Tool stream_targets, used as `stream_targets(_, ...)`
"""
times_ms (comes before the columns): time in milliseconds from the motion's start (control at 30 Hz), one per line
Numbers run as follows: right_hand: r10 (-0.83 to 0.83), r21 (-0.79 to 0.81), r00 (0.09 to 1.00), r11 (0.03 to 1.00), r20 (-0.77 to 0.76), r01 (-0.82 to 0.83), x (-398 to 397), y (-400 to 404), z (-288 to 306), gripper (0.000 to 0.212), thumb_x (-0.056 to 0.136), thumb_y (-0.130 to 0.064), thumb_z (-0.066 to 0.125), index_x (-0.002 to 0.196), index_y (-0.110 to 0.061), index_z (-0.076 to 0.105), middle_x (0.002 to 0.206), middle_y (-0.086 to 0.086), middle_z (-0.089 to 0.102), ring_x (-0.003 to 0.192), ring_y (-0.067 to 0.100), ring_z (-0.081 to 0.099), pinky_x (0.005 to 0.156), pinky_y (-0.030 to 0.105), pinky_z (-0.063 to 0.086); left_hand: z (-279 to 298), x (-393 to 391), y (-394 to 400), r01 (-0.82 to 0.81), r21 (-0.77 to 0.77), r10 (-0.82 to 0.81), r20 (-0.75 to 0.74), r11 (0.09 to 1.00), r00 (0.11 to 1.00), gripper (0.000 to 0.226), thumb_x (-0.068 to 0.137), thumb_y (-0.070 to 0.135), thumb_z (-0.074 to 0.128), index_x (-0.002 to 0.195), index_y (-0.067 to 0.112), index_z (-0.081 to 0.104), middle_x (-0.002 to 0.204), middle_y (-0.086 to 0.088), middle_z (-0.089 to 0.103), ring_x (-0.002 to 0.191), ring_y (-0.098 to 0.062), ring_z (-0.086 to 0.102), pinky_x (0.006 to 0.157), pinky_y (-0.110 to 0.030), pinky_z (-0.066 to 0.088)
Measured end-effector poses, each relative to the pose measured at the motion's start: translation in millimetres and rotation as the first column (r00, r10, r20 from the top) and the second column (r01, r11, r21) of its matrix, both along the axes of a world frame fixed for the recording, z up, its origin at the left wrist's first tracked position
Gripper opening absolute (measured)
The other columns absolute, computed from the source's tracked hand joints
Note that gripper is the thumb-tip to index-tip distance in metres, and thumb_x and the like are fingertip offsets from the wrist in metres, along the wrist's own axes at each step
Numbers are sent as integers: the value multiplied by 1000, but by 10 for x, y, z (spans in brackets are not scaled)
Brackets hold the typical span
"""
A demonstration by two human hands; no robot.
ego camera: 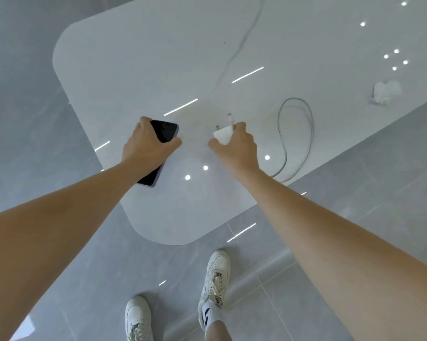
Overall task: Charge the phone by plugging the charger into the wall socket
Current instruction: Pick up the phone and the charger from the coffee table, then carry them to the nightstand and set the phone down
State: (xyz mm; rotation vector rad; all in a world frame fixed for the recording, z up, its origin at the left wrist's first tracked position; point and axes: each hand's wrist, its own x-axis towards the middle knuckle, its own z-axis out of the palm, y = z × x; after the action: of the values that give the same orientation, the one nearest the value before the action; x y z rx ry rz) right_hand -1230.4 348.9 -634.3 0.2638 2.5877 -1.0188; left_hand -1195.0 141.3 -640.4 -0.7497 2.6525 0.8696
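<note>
Glossy white bench (133, 70), near corner: left hand (143, 146) wrapped over a black phone (164, 135) lying flat on the surface. Right hand (234, 146) closed round a white charger plug (223, 134), prongs pointing away; its grey cable (296, 134) loops on the bench just beside. White crumpled tissue (386, 91) well apart, far right

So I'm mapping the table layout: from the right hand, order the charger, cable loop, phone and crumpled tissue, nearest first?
1. Charger, held in the right hand.
2. Cable loop, just to its right on the table.
3. Phone, to its left, under the left hand.
4. Crumpled tissue, far right.
</note>
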Motion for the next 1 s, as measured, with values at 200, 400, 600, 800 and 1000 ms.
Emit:
stream_targets(200,-177,-114,984,978,7,176,653,74,671,52,82,-48,72,115,-13,51,91,0,59,85,30,66,71,42,59,797,390,124,21,-9,-21,31,1000,999,67,68,67,59,112,19,42,92,3,60,75,-21,63,67,-39,54)
stream_targets(400,-369,-214,930,908,-2,360,1541,235,1742,49,82,-47,74,113,-15,55,93,-2,67,83,20,70,65,34,58,1921,906,251,152,8,-152,-17,988,988,63,71,72,57,109,23,41,87,11,56,72,-9,58,55,-29,40)
stream_targets(600,-599,-331,800,763,-36,556,2655,414,2781,41,77,-53,73,100,-25,55,93,-3,66,69,2,66,46,8,45,2985,1528,641,417,11,-413,-110,909,904,62,77,72,55,108,21,38,89,9,54,78,-24,59,63,-36,40)
stream_targets(800,-795,-365,602,584,-75,725,3902,645,3494,44,81,-55,73,107,-23,57,96,-2,68,78,5,68,50,12,48,3764,2377,1288,691,-11,-674,-231,723,702,62,77,76,55,105,24,36,84,16,49,66,-4,48,52,-26,31)
stream_targets(1000,-919,-378,363,394,-152,838,5311,1094,4130,47,81,-56,72,110,-23,54,95,-5,62,79,9,64,55,18,47,4297,3533,2129,875,24,-836,-284,483,469,61,76,75,59,108,29,36,85,19,50,69,0,51,52,-24,34)
